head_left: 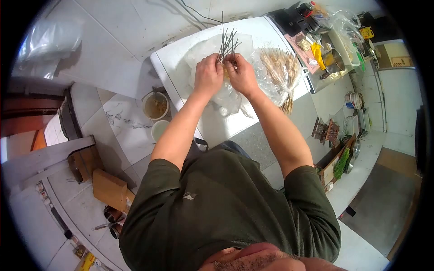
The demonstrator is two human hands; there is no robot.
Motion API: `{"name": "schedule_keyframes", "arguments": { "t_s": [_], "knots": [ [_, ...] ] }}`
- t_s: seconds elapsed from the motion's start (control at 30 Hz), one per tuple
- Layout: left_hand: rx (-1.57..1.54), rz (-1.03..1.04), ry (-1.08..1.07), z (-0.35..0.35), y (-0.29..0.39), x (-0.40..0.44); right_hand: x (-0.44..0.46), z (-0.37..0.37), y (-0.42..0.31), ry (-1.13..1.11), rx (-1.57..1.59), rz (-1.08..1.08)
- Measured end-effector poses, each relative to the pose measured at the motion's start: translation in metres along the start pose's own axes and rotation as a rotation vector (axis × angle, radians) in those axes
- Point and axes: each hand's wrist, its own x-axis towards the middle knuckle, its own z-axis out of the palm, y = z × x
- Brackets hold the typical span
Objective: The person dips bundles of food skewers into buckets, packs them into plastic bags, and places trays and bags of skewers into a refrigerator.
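My left hand (209, 74) and my right hand (241, 74) are close together over the white tabletop (176, 58). Both have their fingers closed around a loose bundle of thin dark sticks (228, 44), which fan out upward past the fingertips. One stick reaches well above the others. Under the hands lies a crumpled clear plastic bag (226, 100); something yellowish shows between the hands, too covered to name. Just right of my right hand rests a bundle of tan, straw-like sticks (278, 63), partly wrapped in clear plastic.
A bucket (156, 106) with brownish contents and a pale green container (160, 130) stand on the floor left of the table. At the right, a counter holds a metal pot (333, 61), a yellow packet (318, 55) and plastic bags. Cardboard boxes (109, 189) sit lower left.
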Motion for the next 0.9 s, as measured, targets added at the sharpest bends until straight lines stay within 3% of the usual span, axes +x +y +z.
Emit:
{"name": "schedule_keyframes", "arguments": {
  "t_s": [0.17, 0.37, 0.47, 0.57, 0.77, 0.9],
  "knots": [
    [-0.216, -0.157, -0.143, -0.006, -0.002, 0.007, 0.002, -0.004, 0.002, -0.030, 0.092, 0.016],
    [-0.233, -0.116, -0.236, -0.007, -0.012, 0.017, 0.010, -0.013, 0.012, -0.094, 0.017, 0.032],
    [-0.327, -0.272, -0.299, -0.012, 0.005, 0.023, 0.011, -0.011, 0.015, -0.068, -0.005, 0.042],
    [-0.210, -0.086, -0.301, -0.006, -0.006, 0.023, 0.011, -0.014, 0.011, -0.069, 0.031, 0.061],
    [-0.144, -0.061, -0.469, -0.006, -0.008, 0.030, 0.008, -0.018, 0.016, -0.069, 0.012, 0.006],
    [-0.214, -0.160, -0.518, -0.007, -0.005, 0.034, 0.006, -0.020, 0.013, -0.086, 0.038, 0.054]
  ]
}}
